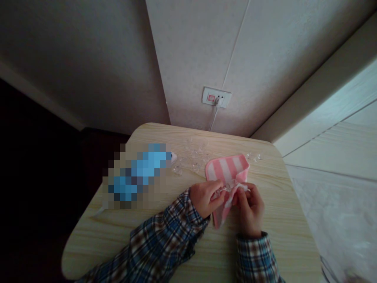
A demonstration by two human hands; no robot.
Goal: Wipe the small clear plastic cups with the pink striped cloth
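A pink and white striped cloth [226, 169] lies on the wooden table, partly lifted and folded at its right side. My left hand [206, 196] pinches a small clear piece [224, 188] above the cloth. The fingers of my right hand [251, 206] are closed on a raised part of the same cloth, against the right end of the clear piece. Several clear, transparent pieces [195, 166] sit on the table left of the cloth, and a few small ones [258, 157] are beyond its right corner.
A blurred-out blue object [147, 169] lies on the left of the table [123, 239]. Behind the table, a wall socket [216, 97] holds a plug with a white cable. A pale panel and clear plastic sheeting [338, 216] are at the right.
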